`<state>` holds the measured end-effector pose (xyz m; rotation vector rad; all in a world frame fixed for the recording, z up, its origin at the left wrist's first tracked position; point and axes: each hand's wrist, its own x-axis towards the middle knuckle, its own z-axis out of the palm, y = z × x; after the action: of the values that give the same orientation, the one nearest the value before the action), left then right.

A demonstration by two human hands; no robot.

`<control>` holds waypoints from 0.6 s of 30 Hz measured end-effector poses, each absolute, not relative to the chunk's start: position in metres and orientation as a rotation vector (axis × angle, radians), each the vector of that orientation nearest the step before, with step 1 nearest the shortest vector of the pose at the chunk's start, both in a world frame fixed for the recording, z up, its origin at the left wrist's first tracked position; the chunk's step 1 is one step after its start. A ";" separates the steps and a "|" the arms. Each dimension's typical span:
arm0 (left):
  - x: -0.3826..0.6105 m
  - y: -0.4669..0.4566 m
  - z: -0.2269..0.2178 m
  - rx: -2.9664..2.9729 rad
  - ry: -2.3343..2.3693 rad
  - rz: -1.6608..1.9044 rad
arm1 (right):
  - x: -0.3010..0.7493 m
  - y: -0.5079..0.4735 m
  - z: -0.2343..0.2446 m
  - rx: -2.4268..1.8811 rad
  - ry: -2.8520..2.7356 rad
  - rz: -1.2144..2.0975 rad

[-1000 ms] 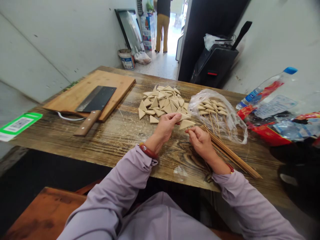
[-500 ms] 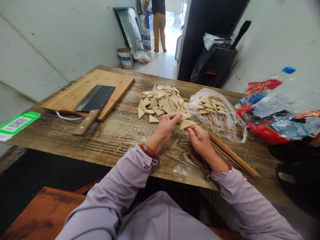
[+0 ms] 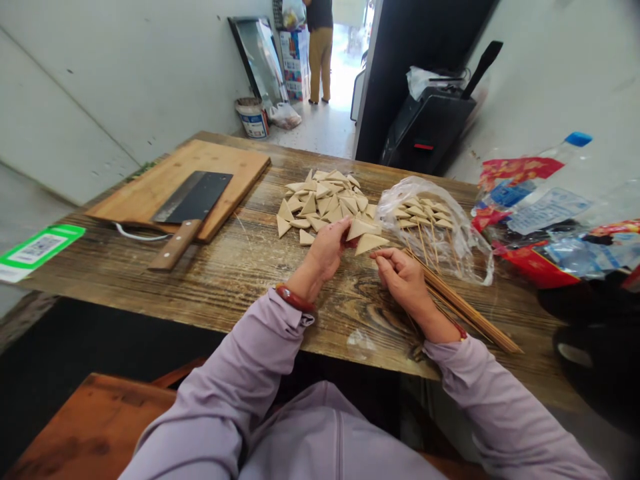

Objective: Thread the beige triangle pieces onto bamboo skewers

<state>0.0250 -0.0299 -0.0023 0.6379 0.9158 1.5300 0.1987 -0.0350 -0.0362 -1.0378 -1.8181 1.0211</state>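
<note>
My left hand (image 3: 327,248) is closed around the edge of a beige tofu triangle (image 3: 361,229). A second tofu triangle (image 3: 371,244) sits just below it, close to my right fingertips. My right hand (image 3: 401,275) pinches a thin bamboo skewer (image 3: 374,255), most of which is hidden by the fingers. Behind my hands lies a heap of tofu triangles (image 3: 327,197). A clear plastic bag (image 3: 470,250) to the right holds skewered triangles (image 3: 423,212), their sticks pointing toward me. A bundle of bamboo skewers (image 3: 470,310) rests beside my right wrist.
On the left, a cleaver (image 3: 193,200) lies on a wooden cutting board (image 3: 235,157). Plastic bottles and red packaging (image 3: 525,260) crowd the table's right end. A green-edged QR card (image 3: 40,250) is at the left edge. Beyond the wooden table (image 3: 240,280), a person (image 3: 320,57) stands near the doorway.
My left fingers have shifted slightly left and now show the upper triangle more fully. The lower triangle has moved a little left, away from my right fingertips.
</note>
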 end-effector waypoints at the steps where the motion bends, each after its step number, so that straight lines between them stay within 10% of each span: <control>1: 0.025 -0.030 -0.002 0.610 0.907 1.521 | 0.199 -0.035 -0.037 -1.039 -1.813 1.012; 18: 0.032 -0.032 -0.011 0.566 0.928 1.376 | 0.193 -0.036 -0.034 -1.013 -1.767 1.083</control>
<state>0.0319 -0.0320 -0.0109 0.5664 0.9283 1.3755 0.1928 -0.0357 -0.0338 -1.0128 -1.7674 1.0829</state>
